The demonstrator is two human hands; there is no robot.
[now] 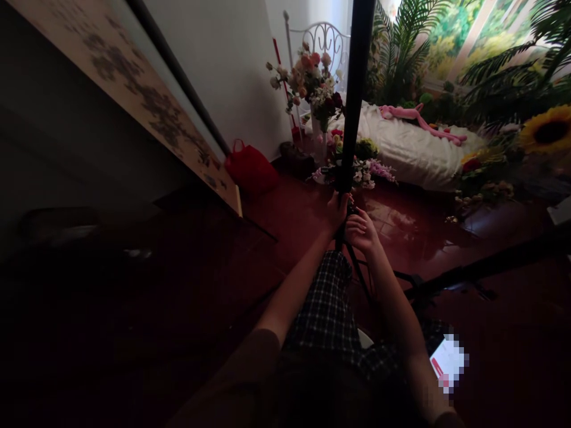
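A tall black tripod stand rises upright in front of me, its thin legs spreading low near the floor. My left hand is wrapped round the pole from the left side. Against the pole's right side, my right hand is closed with fingers curled at a small dark fitting on the stand; the fingers hide most of that part. My knees in dark checked cloth lie just below both hands.
Another black stand slants in at the right. A bright phone-like screen shows lower right. Beyond are a flower vase, a white-covered bed with a pink plush toy, and a sunflower. A red bag sits beside a leaning painted panel.
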